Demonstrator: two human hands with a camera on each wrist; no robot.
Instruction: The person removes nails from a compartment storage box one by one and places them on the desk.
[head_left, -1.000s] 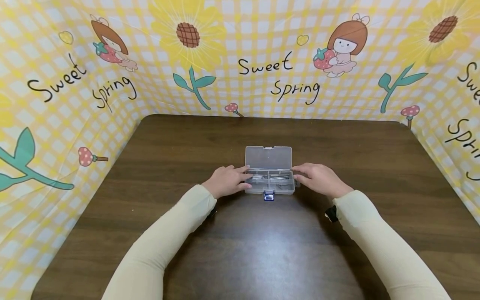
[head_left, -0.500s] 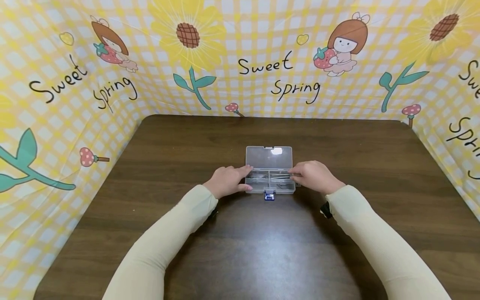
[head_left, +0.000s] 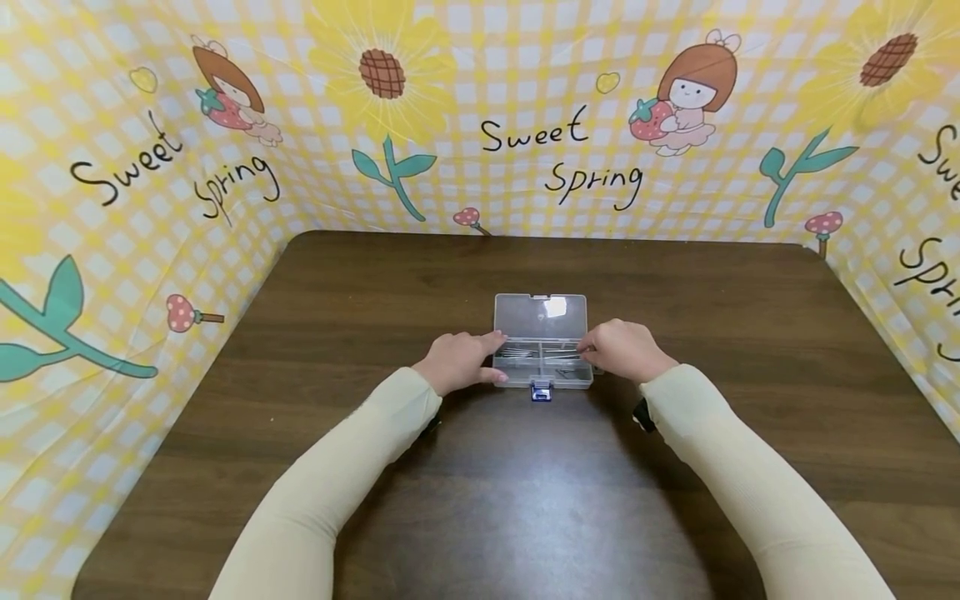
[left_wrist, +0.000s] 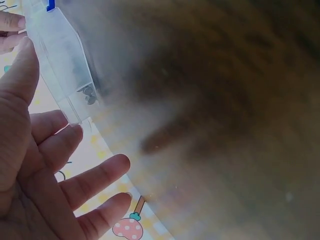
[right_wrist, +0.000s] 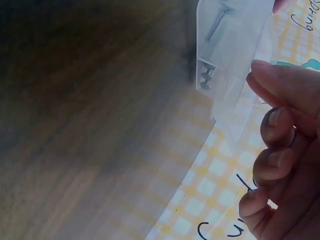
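A clear divided plastic box (head_left: pixel 566 385) lies with its lid (head_left: pixel 525 318) tipped back and its blue latch (head_left: pixel 542 392) hanging down in front. Slender silvery nails (head_left: pixel 519 353) fill the rear compartments; a few dark pieces (head_left: pixel 564 372) lie at front right. My left hand (head_left: pixel 456 364) holds the box's left end between thumb and index finger, with the other fingers spread in the left wrist view. My right hand (head_left: pixel 626 352) reaches over the right rim, thumb and index pinching at the nail ends, remaining fingers curled. The tips hide the exact grip.
The brown wooden table (head_left: pixel 420 283) surrounds the box on all sides. A yellow checked cloth (head_left: pixel 420 187) with printed flowers and lettering stands along its back and sides. In the right wrist view, short headed pieces (right_wrist: pixel 206 76) sit in an end compartment.
My right hand has moved left from the box's outer side to over the rear right compartment, its fingertips drawing together. The left index finger has come onto the rear left corner.
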